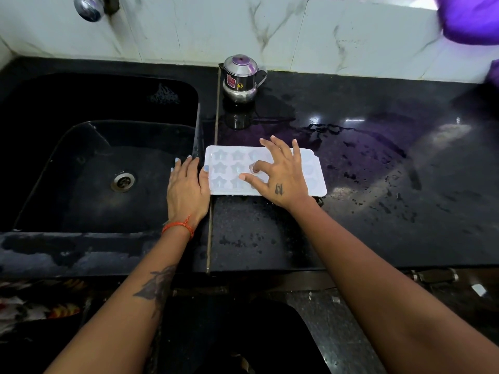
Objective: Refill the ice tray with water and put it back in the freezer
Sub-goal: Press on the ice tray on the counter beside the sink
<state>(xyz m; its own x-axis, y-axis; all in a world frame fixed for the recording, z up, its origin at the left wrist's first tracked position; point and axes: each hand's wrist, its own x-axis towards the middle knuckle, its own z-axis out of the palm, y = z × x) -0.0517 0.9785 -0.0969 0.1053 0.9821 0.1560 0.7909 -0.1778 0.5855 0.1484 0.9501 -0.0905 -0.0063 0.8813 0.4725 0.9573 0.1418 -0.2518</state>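
With the left hand (187,184) flat against the ice tray's (316,182) left edge and the right hand (278,174) spread on top, lift level off the wet table (378,211) to avoid spilling.

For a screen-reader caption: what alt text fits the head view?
A white ice tray lies on a wet black counter beside a sink; the right hand rests on it, the left hand touches its end.
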